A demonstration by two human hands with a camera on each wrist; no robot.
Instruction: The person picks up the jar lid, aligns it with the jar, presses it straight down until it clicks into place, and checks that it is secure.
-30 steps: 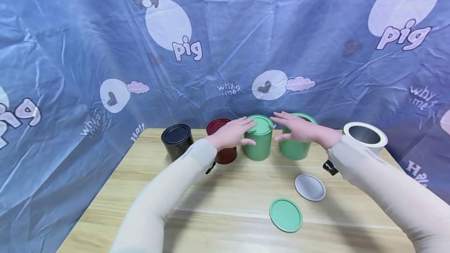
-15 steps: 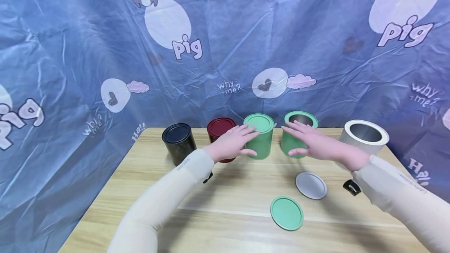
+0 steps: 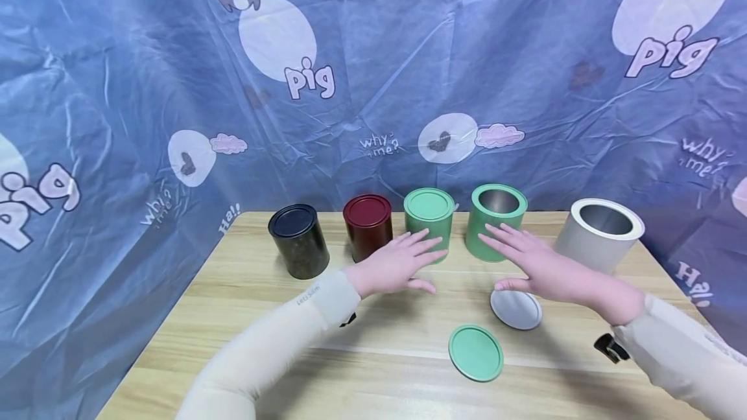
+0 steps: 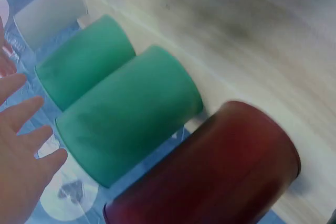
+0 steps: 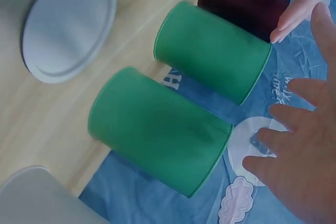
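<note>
In the head view my left hand (image 3: 393, 264) hovers with spread fingers before a lidded green can (image 3: 428, 205), holding nothing. To its left stand a dark red can (image 3: 367, 225) and a black can (image 3: 299, 245), both lidded. My right hand (image 3: 545, 264), also spread and holding nothing, is above the table in front of a lidless green can (image 3: 495, 229). Beneath its thumb lies a round grey lid (image 3: 516, 311), partly covered in this view. Nearer the front lies a green lid (image 3: 475, 353). Both green cans stand apart from my right fingers (image 5: 262, 166) in the right wrist view.
A lidless white can (image 3: 592, 245) stands at the right end of the row. The row of cans lines the back of the wooden table (image 3: 373, 374), with a blue patterned cloth (image 3: 373, 70) hanging behind it.
Both hands have drawn back from the cans toward the front, the right one also moving rightward. The gap between them has widened. The cans and lids have stayed in place.
</note>
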